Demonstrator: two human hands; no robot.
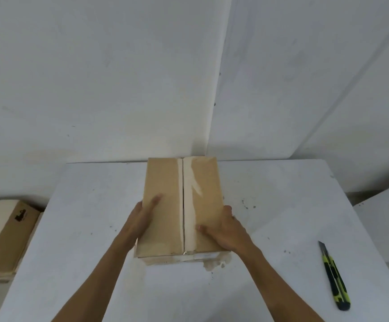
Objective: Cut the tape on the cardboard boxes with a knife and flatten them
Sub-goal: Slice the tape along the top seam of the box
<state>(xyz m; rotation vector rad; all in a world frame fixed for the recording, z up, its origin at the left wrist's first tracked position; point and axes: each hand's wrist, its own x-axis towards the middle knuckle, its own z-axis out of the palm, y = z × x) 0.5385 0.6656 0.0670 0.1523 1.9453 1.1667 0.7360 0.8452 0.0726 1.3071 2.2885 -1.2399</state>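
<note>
Head view: both hands grip the box [165, 205] at the table's [72, 228] far edge, left hand [142, 217] flat-fingered, right hand [223, 231] curled around its side; knife [334, 275] lies near the right edge.

A white table [77, 228] spreads beneath and all around the fingers [155, 201], its top flecked with small dark specks [247, 204] just to the right of them. A pale brownish stain [214, 263] marks the top a little nearer than the fingers. Beyond them rise white walls [95, 77], meeting in a corner seam [216, 89] slightly to their right
</note>
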